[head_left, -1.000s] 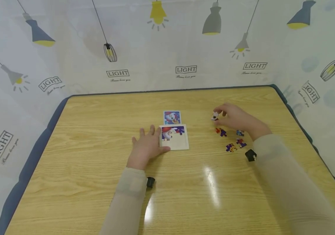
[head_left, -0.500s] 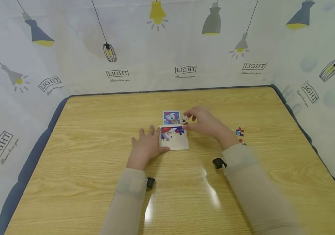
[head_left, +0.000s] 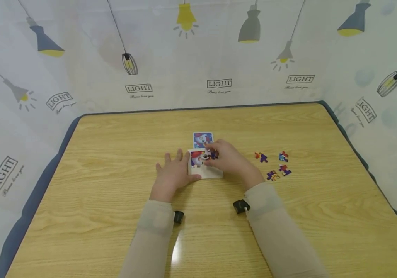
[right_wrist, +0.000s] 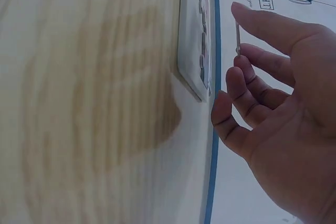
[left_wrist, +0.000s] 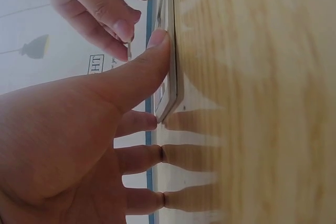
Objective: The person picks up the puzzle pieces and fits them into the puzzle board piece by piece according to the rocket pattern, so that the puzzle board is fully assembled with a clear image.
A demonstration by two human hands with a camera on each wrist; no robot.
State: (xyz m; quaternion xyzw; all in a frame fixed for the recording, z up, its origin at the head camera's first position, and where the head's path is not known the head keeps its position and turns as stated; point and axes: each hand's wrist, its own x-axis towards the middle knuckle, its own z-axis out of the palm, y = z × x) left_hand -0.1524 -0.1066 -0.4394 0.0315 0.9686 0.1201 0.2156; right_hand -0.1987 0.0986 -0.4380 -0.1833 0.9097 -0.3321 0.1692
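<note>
A shallow white puzzle tray (head_left: 212, 173) lies mid-table, with joined jigsaw pieces along its far and left part. My left hand (head_left: 172, 175) rests at the tray's left side, fingers spread; in the left wrist view its thumb (left_wrist: 157, 40) touches the tray's rim. Over the tray, my right hand (head_left: 231, 160) pinches a white-and-dark jigsaw piece (head_left: 204, 157). Seen edge-on in the right wrist view, that piece (right_wrist: 238, 38) sits between thumb and forefinger, apart from the tray (right_wrist: 189, 51). The right fingers hide part of the tray.
Beyond the tray lies a picture card (head_left: 202, 139) showing a white cartoon animal. Several loose jigsaw pieces (head_left: 273, 175) are scattered on the table to the right. A cloth printed with lamps (head_left: 219, 58) stands behind the table.
My right hand has carried the pinched jigsaw piece leftward from near the loose pieces to above the tray. The left hand has stayed in place.
</note>
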